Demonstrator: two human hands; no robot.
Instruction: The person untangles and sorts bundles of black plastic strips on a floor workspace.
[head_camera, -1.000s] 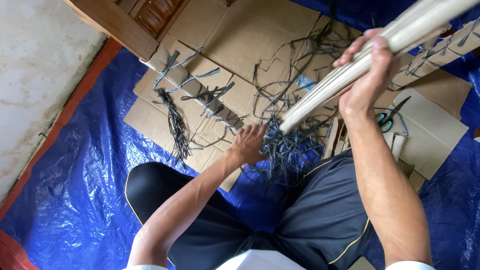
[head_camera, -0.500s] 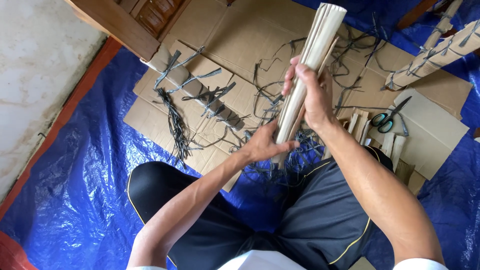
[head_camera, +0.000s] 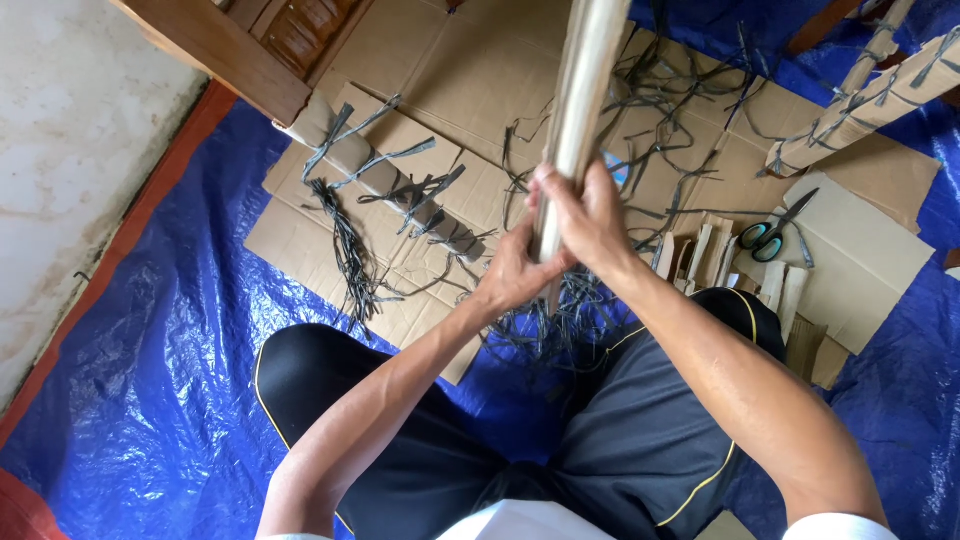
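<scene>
A long pale bundle of thin flat strips (head_camera: 583, 80) stands almost upright in front of me, its top running out of the frame. My right hand (head_camera: 590, 215) grips it near the lower end. My left hand (head_camera: 515, 270) closes on the same bundle just below and to the left. Both hands hang above a heap of dark grey cut strips (head_camera: 560, 310) lying between my knees on the cardboard (head_camera: 450, 70).
Flattened cardboard covers a blue tarp (head_camera: 150, 380). A wrapped bundle tied with dark strips (head_camera: 390, 190) lies at left, another tied bundle (head_camera: 860, 105) at upper right. Green-handled scissors (head_camera: 770, 235) and short pale pieces (head_camera: 700, 255) lie at right. A wooden frame (head_camera: 220, 45) stands at top left.
My right hand swung the long bundle from slanting off to the upper right to almost upright in front of me. My left hand rose from the cardboard and took hold of it.
</scene>
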